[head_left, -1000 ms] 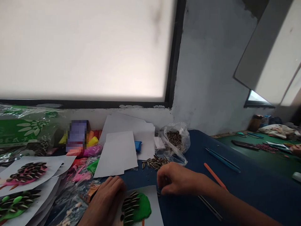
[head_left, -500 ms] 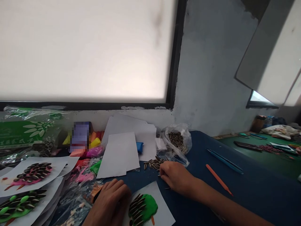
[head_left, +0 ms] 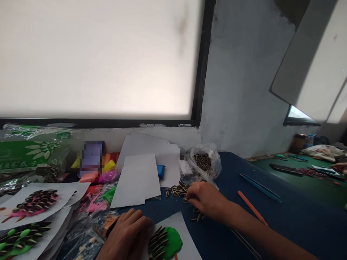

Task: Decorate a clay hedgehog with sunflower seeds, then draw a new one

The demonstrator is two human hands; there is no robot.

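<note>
Seeds, striped dark and pale, lie in a loose pile at the fingertips of the right hand, with a few more strewn just below them. Those fingers are curled down and drawn close together over the near end of the pile; whether a seed is pinched between them cannot be told. The left hand lies palm down, its fingers bent and side by side, at the left edge of a white card — whether they press on it or grip anything is hidden. Just right of the left fingers, on that card, sits a green clay shape, its left part covered by slanting rows of seeds. Beyond the right fingers stands a clear bag with more seeds inside. Beyond the left fingers rest plain white sheets and a blue packet; well to their left lie seed-decorated cards. Right of the right fingers — well apart from them — lie blue tweezers and an orange stick.
</note>
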